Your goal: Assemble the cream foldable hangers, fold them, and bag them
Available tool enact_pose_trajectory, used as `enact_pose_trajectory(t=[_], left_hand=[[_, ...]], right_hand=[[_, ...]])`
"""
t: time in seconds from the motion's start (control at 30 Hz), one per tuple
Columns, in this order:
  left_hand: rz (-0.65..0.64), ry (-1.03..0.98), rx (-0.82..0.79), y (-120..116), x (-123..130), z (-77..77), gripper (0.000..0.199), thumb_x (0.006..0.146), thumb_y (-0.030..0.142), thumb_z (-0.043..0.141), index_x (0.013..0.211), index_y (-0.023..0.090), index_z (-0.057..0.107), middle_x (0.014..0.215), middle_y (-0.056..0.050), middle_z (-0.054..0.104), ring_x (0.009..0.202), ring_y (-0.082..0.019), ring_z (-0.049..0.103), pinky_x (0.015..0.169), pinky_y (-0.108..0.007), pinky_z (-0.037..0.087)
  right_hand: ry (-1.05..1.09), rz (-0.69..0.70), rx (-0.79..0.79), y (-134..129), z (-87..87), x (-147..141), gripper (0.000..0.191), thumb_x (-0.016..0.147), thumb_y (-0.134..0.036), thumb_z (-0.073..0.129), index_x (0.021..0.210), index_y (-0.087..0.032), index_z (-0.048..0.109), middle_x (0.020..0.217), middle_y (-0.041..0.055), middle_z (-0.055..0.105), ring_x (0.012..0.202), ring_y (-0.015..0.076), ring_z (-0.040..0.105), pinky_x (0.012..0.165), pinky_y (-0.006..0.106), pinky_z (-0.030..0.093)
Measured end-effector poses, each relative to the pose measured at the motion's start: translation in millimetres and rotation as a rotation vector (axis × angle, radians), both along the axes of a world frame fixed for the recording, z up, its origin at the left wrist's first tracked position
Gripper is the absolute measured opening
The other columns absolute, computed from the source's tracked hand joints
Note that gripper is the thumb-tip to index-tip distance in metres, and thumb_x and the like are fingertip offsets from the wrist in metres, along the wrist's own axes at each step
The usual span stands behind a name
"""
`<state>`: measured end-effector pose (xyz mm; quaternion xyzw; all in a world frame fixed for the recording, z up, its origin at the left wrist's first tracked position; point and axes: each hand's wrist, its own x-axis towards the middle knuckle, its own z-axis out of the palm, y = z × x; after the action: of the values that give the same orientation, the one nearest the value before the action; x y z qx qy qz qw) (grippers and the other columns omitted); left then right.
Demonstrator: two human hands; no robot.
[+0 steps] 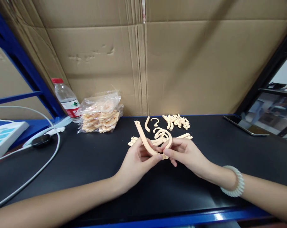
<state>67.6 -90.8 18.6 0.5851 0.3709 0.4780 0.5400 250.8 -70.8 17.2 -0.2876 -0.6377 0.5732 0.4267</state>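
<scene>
Held hook, Chinese-lettered bottle label

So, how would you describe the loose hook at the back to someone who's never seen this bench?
Follow the cardboard wall down to the back of the black tabletop, right of the clear bag. The hook lies between a lone curved piece and two more beside a pile. Unlike those, it's thin and question-mark shaped.

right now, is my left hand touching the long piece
Touching. The head view shows the left hand gripping the long piece, with its thumb laid over the lower end and no gap between them.
</scene>
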Motion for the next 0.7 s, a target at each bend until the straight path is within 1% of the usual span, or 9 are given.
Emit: enact_pose_trajectory(t=[0.1,0.13,0.2,0.27,0.33,0.4,0.47,0.57,0.7], left_hand=[[-0.014,-0.07,-0.05,-1.4,1.9,0.0,0.033,0.074,0.018,0.075,0.087,0.019,0.045,0.078,0.001,0.072,0.078,-0.015,0.07,0.078,-0.03,0.055],[-0.006,-0.09,-0.061,-1.3,1.8,0.4,0.034,0.074,0.018,0.075,0.085,0.019,0.044,0.075,0.002,0.071,0.075,-0.014,0.07,0.077,-0.029,0.055],[0.016,-0.109,-0.079,-0.8,1.0,1.8,0.034,0.073,0.019,0.076,0.083,0.019,0.043,0.072,0.003,0.069,0.073,-0.014,0.069,0.075,-0.027,0.054],[0.044,-0.107,-0.098,-0.4,0.1,3.2,0.033,0.072,0.02,0.077,0.082,0.018,0.046,0.072,0.003,0.067,0.071,-0.014,0.069,0.073,-0.027,0.053],[0.066,-0.095,-0.116,-0.3,-0.3,4.0,0.032,0.072,0.021,0.078,0.084,0.017,0.049,0.073,0.002,0.067,0.071,-0.014,0.068,0.074,-0.027,0.054],[0.078,-0.097,-0.131,-0.4,-0.1,4.1,0.031,0.071,0.022,0.078,0.084,0.016,0.051,0.074,0.002,0.066,0.071,-0.014,0.067,0.075,-0.029,0.054],[0.085,-0.116,-0.14,-0.3,0.3,3.5,0.031,0.069,0.022,0.079,0.083,0.016,0.053,0.074,0.002,0.064,0.071,-0.014,0.067,0.077,-0.031,0.055],[0.077,-0.136,-0.142,0.4,0.4,1.8,0.032,0.069,0.022,0.08,0.084,0.016,0.053,0.073,0.003,0.064,0.071,-0.014,0.067,0.077,-0.03,0.055],[0.063,-0.128,-0.138,1.9,-0.6,-1.4,0.031,0.07,0.021,0.079,0.084,0.016,0.052,0.071,0.004,0.064,0.068,-0.012,0.067,0.071,-0.025,0.053]], right_hand=[[-0.017,0.028,0.024,2.7,1.3,0.4,0.025,0.079,-0.039,0.072,0.085,-0.016,0.066,0.073,0.0031,0.063,0.062,0.0128,0.058,0.044,0.02,0.044],[-0.025,0.007,0.041,6.8,2.8,2.7,0.026,0.08,-0.041,0.07,0.084,-0.016,0.066,0.071,0.0021,0.062,0.058,0.0118,0.056,0.044,0.021,0.044],[-0.061,-0.111,0.126,21.8,7.9,10.2,0.029,0.084,-0.044,0.064,0.085,-0.016,0.067,0.066,0.0002,0.058,0.052,0.0103,0.052,0.044,0.022,0.045],[-0.175,-0.277,0.296,44.7,14.9,20.4,0.03,0.087,-0.044,0.059,0.087,-0.016,0.067,0.067,0.0007,0.059,0.053,0.0118,0.053,0.048,0.025,0.046],[-0.442,-0.361,0.535,71.2,21.0,30.6,0.024,0.088,-0.037,0.057,0.09,-0.016,0.068,0.075,0.0035,0.063,0.064,0.0155,0.058,0.056,0.028,0.048],[-0.78,-0.324,0.788,95.6,23.6,37.8,0.016,0.087,-0.027,0.057,0.088,-0.017,0.069,0.083,0.0054,0.065,0.077,0.0185,0.059,0.068,0.031,0.048],[-0.939,-0.275,0.886,113.3,22.4,40.6,0.009,0.081,-0.021,0.063,0.085,-0.018,0.071,0.088,0.0075,0.065,0.088,0.0226,0.057,0.074,0.033,0.046],[-0.99,-0.225,0.899,126.8,16.7,37.7,0.006,0.075,-0.016,0.069,0.079,-0.018,0.073,0.089,0.0093,0.064,0.092,0.0255,0.054,0.073,0.034,0.045],[-0.967,-0.186,0.866,132.8,12.7,31.6,0.013,0.074,-0.009,0.067,0.069,-0.019,0.074,0.082,0.0079,0.065,0.087,0.0235,0.055,0.071,0.032,0.044]])
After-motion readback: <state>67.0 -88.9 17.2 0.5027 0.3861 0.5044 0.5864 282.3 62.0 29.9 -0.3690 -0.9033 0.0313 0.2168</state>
